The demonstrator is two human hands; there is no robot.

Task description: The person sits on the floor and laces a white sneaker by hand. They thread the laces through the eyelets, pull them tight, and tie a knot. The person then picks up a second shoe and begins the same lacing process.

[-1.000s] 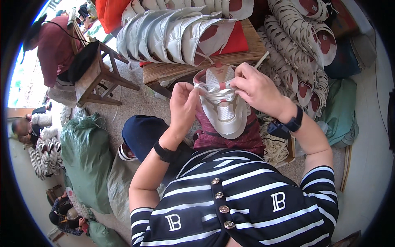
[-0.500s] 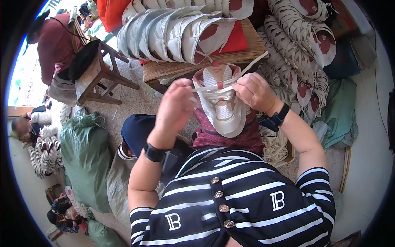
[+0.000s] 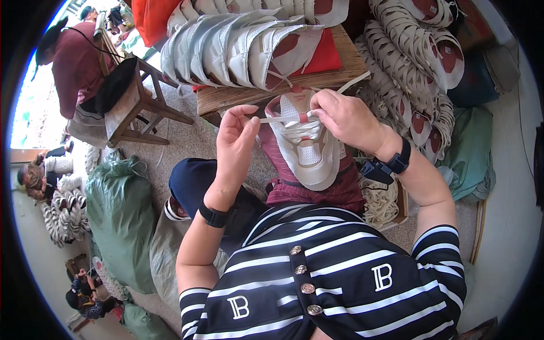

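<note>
A white shoe upper (image 3: 315,174) rests on the dark red striped cloth over my lap, its toe toward me and its pinkish lining at the far end. Flat white shoelace (image 3: 275,119) crosses the tongue through a red loop (image 3: 304,118). Left of the upper, my left hand (image 3: 237,133) pinches the lace between thumb and fingertips, drawing it fairly straight. On the right edge, my right hand (image 3: 350,120) is closed by the eyelets on the lace; its fingertips partly hide it. A lace tail (image 3: 354,81) sticks out beyond that hand onto the bench edge.
A wooden bench (image 3: 226,101) ahead bears a row of nested white uppers (image 3: 232,51). More stacked uppers (image 3: 396,62) stand at the right, above a box of loose laces (image 3: 381,204). Green sacks (image 3: 119,221) and a wooden chair (image 3: 133,116) with a seated person are at the left.
My right hand has shifted up and left over the eyelets, near the red loop. My left hand has turned slightly and now pinches the lace, which runs level across the tongue.
</note>
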